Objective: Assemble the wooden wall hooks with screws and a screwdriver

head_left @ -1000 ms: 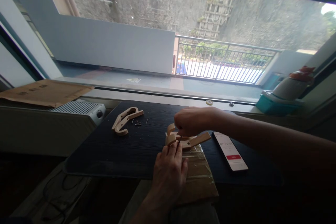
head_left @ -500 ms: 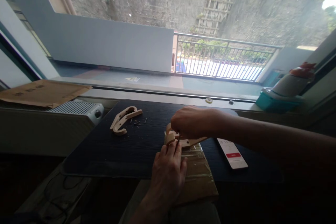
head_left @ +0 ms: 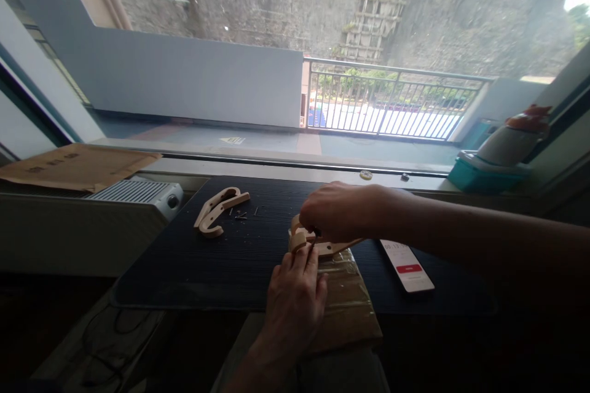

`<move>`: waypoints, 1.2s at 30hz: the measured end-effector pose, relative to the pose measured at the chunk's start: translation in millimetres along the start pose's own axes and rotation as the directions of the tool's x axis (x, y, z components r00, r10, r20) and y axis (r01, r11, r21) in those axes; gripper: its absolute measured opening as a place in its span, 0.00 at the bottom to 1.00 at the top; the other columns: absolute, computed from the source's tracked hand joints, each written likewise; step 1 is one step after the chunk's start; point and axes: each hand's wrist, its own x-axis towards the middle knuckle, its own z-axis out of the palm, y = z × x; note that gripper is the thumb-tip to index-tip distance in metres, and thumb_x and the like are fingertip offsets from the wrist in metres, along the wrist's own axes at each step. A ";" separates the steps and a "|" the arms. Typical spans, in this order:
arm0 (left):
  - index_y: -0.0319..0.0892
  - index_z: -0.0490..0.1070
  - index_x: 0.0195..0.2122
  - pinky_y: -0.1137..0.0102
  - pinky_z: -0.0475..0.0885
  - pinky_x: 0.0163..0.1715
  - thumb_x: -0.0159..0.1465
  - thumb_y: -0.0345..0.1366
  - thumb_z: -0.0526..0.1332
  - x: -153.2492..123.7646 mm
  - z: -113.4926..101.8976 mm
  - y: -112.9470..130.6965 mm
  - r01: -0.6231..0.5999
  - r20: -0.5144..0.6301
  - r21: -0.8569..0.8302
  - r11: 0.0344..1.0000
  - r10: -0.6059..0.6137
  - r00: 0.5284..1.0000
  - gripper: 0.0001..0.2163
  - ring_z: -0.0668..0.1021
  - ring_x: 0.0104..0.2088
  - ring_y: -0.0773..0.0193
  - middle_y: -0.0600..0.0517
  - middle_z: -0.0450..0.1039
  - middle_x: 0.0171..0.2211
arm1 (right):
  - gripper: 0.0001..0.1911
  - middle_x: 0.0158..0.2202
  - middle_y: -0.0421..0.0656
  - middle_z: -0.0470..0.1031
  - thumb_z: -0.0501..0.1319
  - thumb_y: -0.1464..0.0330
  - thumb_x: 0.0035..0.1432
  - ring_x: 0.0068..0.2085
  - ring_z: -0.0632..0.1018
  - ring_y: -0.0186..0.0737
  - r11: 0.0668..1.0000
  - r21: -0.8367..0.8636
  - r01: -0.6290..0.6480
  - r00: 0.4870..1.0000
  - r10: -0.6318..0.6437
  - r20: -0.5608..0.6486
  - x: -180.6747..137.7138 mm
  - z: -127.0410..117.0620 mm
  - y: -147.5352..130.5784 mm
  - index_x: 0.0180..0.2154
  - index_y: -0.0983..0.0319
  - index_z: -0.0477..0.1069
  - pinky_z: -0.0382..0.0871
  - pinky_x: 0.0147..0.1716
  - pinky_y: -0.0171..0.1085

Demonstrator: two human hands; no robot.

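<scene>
My left hand (head_left: 297,295) reaches up from below, its fingers pressed together against the curled end of a pale wooden hook (head_left: 328,248). The hook lies on a brown block (head_left: 348,298) wrapped in clear tape at the table's near edge. From the right, my right hand (head_left: 328,210) is closed above the hook around a thin, dark-shafted tool (head_left: 314,238), which looks like a screwdriver. Its tip sits by my left fingertips, and its handle is hidden in the fist. Two more wooden hooks (head_left: 212,221) with holes lie at the left, beside several small screws (head_left: 240,216).
The dark table (head_left: 184,276) stands before a window. A phone (head_left: 407,267) with a lit timer screen lies right of the block. A radiator (head_left: 138,190) with a brown envelope (head_left: 78,166) on it is at left. A teal box (head_left: 479,175) sits on the sill.
Both hands, the hook and the block stay almost in place. My right wrist has turned slightly around the tool, and the view has shifted a little.
</scene>
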 end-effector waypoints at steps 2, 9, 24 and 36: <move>0.38 0.64 0.56 0.59 0.68 0.44 0.64 0.35 0.51 -0.2 -0.3 0.0 -0.003 0.000 0.003 1.000 0.003 1.000 0.19 0.69 0.49 0.53 0.45 0.66 0.55 | 0.06 0.28 0.43 0.72 0.60 0.75 0.52 0.30 0.69 0.35 0.997 -0.061 0.047 0.999 -0.049 -0.024 -0.3 1.4 -0.7 0.33 0.66 0.74 0.57 0.27 0.36; 0.37 0.64 0.56 0.59 0.68 0.46 0.64 0.35 0.51 -0.3 -0.8 0.9 -0.004 0.014 0.003 1.000 0.004 1.000 0.19 0.69 0.49 0.53 0.45 0.65 0.55 | 0.06 0.24 0.41 0.70 0.58 0.71 0.52 0.23 0.65 0.30 0.994 0.097 -0.054 0.998 0.057 -0.032 10.4 14.7 15.3 0.28 0.67 0.72 0.54 0.21 0.33; 0.37 0.63 0.56 0.59 0.68 0.46 0.64 0.35 0.50 0.7 -1.7 1.9 0.004 0.009 0.005 1.000 -0.004 1.000 0.19 0.68 0.50 0.53 0.45 0.65 0.55 | 0.05 0.25 0.41 0.70 0.60 0.74 0.51 0.26 0.66 0.32 0.998 -0.047 0.029 0.998 -0.031 -0.047 0.6 4.4 2.7 0.31 0.66 0.74 0.55 0.24 0.33; 0.37 0.64 0.55 0.59 0.68 0.46 0.64 0.35 0.50 0.7 -0.6 0.7 -0.005 0.000 0.004 1.000 0.005 1.000 0.19 0.68 0.50 0.53 0.45 0.65 0.55 | 0.18 0.33 0.45 0.72 0.61 0.61 0.50 0.30 0.68 0.35 0.992 0.051 -0.112 0.993 0.114 -0.041 7.2 5.8 13.8 0.41 0.64 0.74 0.57 0.25 0.35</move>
